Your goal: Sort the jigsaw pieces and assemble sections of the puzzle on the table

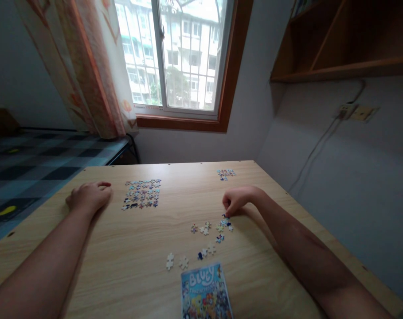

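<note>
My right hand [238, 200] bends down at the wrist over a small heap of loose puzzle pieces [224, 223]. Its fingertips are pinched together on a dark-and-yellow puzzle piece [225, 216] at the heap's top edge. On the left of the table rests my left hand [89, 197], empty, with its fingers loosely stretched out. Just right of it lies a block of puzzle pieces [142, 194] set out in rows. A smaller group of pieces [226, 173] is near the table's far edge. Several more loose pieces, some pale side up [183, 262], are scattered toward me.
A blue puzzle box [206, 290] marked "Bluey" lies at the near edge of the wooden table [128, 257]. Beyond are a window [188, 57], a curtain [84, 66] and a checked bed [55, 153]. A shelf [347, 68] and a cable [316, 148] are on the right wall.
</note>
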Available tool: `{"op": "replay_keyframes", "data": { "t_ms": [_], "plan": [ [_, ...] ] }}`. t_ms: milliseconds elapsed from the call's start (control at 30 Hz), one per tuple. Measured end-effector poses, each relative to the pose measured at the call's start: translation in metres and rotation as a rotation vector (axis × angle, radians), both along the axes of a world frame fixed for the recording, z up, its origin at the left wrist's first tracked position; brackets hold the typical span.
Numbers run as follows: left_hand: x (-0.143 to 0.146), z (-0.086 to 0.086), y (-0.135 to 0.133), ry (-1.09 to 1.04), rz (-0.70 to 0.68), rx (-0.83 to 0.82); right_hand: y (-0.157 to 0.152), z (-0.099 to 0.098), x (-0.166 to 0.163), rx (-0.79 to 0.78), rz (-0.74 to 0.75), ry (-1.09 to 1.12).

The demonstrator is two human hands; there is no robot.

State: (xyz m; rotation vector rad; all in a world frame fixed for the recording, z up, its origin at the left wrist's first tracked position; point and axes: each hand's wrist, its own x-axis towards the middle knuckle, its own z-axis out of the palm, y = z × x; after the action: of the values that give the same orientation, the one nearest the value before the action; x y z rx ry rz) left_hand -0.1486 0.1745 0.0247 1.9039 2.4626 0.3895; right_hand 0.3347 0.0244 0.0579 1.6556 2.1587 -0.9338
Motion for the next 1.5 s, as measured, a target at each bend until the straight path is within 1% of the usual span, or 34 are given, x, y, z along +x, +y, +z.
{"op": "replay_keyframes", "data": {
  "t_ms": [100, 200, 300, 367, 433, 600, 667, 767, 833, 967, 1100, 1300, 1500],
  "plan": [
    [0.000, 0.001, 0.000, 0.008, 0.003, -0.013, 0.007, -0.002, 0.013, 0.050, -0.075, -0.011],
    [0.000, 0.001, 0.000, 0.003, 0.008, -0.007, 0.013, -0.006, 0.036, 0.084, -0.157, -0.007],
    [-0.001, 0.000, 0.001, -0.006, 0.008, 0.010, 0.017, -0.013, 0.060, 0.107, -0.313, 0.055],
    [-0.001, -0.001, 0.002, -0.005, 0.007, 0.019, 0.019, -0.020, 0.072, 0.160, -0.389, 0.079],
    [-0.002, -0.002, 0.002, -0.005, 0.008, 0.014, 0.022, -0.027, 0.077, 0.259, -0.451, 0.080],
    [-0.002, -0.001, 0.001, 0.008, 0.006, 0.003, 0.030, -0.046, 0.071, 0.638, -0.626, 0.041],
    [-0.001, 0.001, 0.000, 0.019, 0.002, -0.004, 0.032, -0.051, 0.069, 0.752, -0.665, 0.031],
    [0.001, 0.003, -0.001, 0.014, 0.014, -0.018, 0.031, -0.055, 0.070, 0.844, -0.672, 0.030],
    [0.003, 0.005, -0.003, 0.007, 0.020, -0.026, 0.030, -0.056, 0.072, 0.869, -0.636, 0.033],
    [0.006, 0.007, -0.005, -0.009, 0.021, -0.018, 0.027, -0.058, 0.073, 0.871, -0.531, 0.019],
    [0.005, 0.006, -0.004, -0.024, 0.026, -0.004, 0.029, -0.061, 0.070, 0.867, -0.480, -0.021],
    [0.003, 0.004, -0.002, -0.002, 0.010, 0.000, 0.034, -0.066, 0.065, 0.884, -0.450, -0.061],
    [0.004, 0.005, -0.004, -0.016, 0.017, 0.015, 0.033, -0.066, 0.063, 0.891, -0.451, -0.069]
  ]
}}
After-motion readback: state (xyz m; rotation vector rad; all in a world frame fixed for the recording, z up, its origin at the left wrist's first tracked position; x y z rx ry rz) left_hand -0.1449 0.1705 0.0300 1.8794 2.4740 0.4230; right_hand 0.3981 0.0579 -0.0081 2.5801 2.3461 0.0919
